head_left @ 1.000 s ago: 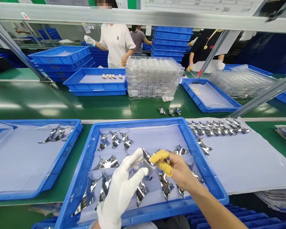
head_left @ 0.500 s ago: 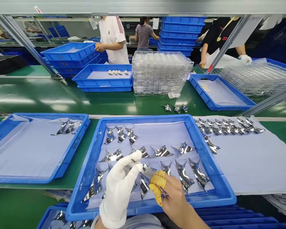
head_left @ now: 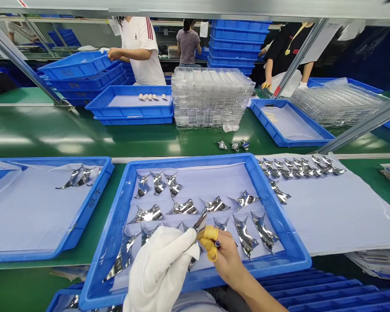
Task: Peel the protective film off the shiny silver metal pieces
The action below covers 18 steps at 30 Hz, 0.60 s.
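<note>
My left hand (head_left: pixel 164 264), in a white glove, pinches a curved shiny chrome piece (head_left: pixel 200 222) above the front of a blue tray (head_left: pixel 195 284). My right hand (head_left: pixel 225 255) has yellow covers on its fingers. Those fingers are closed against the chrome piece and round a thin object with a dark blue end (head_left: pixel 217 244); most of it is hidden. Rows of similar chrome pieces (head_left: pixel 245 236) lie on white lining in the tray, some hidden behind my left hand.
At left stands a lined blue tray (head_left: pixel 94 203) with a few chrome pieces. More chrome pieces (head_left: pixel 292 168) rest on a white sheet (head_left: pixel 338 212) at right. Clear plastic trays (head_left: pixel 211 99) are stacked behind. Co-workers (head_left: pixel 143 52) stand across the bench; a metal post (head_left: pixel 360 125) slants at right.
My left hand has turned over, its back now upward, and the chrome piece now points up. My right hand stays close to it. The whole view has shifted slightly.
</note>
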Each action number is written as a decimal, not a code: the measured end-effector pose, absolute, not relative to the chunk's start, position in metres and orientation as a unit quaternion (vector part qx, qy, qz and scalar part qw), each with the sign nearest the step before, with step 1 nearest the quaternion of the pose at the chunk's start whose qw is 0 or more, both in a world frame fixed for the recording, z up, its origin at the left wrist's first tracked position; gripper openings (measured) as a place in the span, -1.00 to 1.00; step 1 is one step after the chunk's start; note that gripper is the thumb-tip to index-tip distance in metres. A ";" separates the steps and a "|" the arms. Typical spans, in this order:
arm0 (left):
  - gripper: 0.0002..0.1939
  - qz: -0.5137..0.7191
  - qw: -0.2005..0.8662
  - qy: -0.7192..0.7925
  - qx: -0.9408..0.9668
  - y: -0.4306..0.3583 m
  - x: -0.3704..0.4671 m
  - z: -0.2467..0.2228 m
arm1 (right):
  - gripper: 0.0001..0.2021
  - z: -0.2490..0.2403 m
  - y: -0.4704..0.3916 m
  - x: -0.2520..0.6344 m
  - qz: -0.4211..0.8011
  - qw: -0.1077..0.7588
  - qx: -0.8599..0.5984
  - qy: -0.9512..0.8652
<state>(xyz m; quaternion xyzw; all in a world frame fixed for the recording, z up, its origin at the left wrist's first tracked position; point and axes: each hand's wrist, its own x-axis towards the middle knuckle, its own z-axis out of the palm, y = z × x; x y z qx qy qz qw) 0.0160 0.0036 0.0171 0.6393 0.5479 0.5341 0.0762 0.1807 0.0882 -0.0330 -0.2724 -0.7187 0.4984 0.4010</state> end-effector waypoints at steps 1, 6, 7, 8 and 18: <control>-0.52 0.539 0.078 0.544 0.638 0.004 0.016 0.018 | -0.61 -0.033 0.088 0.181 0.510 0.397 -0.272 -0.713; -0.55 0.575 0.105 0.571 0.576 0.005 0.021 0.014 | -0.61 -0.028 0.086 0.180 0.554 0.378 -0.284 -0.685; -0.58 0.582 0.113 0.580 0.558 0.006 0.022 0.013 | -0.62 -0.027 0.085 0.179 0.566 0.376 -0.284 -0.677; -0.63 0.589 0.117 0.591 0.539 0.006 0.024 0.012 | -0.63 -0.025 0.085 0.179 0.579 0.374 -0.283 -0.667; -0.69 0.527 0.096 0.762 0.364 0.024 0.032 0.007 | -0.50 -0.003 0.151 0.287 0.406 0.296 -0.579 -0.642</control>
